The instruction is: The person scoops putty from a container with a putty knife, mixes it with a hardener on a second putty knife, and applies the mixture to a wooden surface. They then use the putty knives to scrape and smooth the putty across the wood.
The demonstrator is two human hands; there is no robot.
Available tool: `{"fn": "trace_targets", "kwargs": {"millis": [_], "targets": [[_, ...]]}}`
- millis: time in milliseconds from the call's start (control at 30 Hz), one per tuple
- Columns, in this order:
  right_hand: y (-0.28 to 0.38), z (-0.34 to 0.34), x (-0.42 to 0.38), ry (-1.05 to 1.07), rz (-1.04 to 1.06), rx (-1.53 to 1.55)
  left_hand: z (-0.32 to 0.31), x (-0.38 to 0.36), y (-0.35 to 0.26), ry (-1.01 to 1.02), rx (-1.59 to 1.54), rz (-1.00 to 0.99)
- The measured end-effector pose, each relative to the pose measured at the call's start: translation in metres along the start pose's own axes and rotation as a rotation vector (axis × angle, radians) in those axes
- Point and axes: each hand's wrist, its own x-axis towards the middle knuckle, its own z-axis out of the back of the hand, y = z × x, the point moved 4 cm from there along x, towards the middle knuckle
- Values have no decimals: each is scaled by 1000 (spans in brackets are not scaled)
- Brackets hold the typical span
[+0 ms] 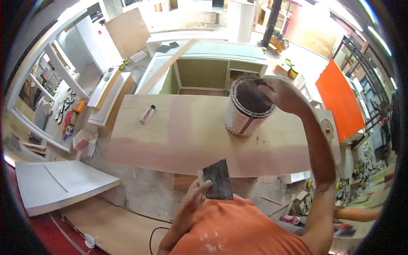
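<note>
My left hand [196, 194] grips a dark, flat putty spreader [218, 180] by its edge, close to my orange shirt and in front of the board. My right hand [281, 94] is closed at the right rim of a large open can [246, 123], fingers dipping over its mouth. What those fingers hold is hidden against the dark inside. The can stands upright on a wide pale board [191, 131] with pinkish patches. A small tube with a black cap [148, 114] lies on the board's left part. Small reddish spots show beside the can.
Behind the board stands a cabinet frame [202, 72] with a wooden strip [170, 66] across it. A white panel [59, 187] is at the left, an orange panel [340, 100] at the right. Another person's arm [359, 213] shows at the lower right.
</note>
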Motion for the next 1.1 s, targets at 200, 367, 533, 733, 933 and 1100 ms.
{"fn": "trace_targets", "kwargs": {"millis": [200, 367, 533, 733, 933, 1100], "targets": [[-75, -122, 80, 374, 494, -293, 48, -16, 23, -60, 96, -73], [-74, -147, 82, 618, 524, -365, 25, -39, 11, -97, -226, -151], [-48, -131, 75, 699, 483, -481, 40, -52, 9, -115, -127, -86], [-16, -55, 57, 561, 212, -502, 58, -35, 17, -76, -504, -83], [5, 10, 19, 296, 119, -78, 44, -9, 16, -78, -408, -120], [8, -20, 15, 232, 88, 37, 6, -32, -16, -187, -187, -181]]}}
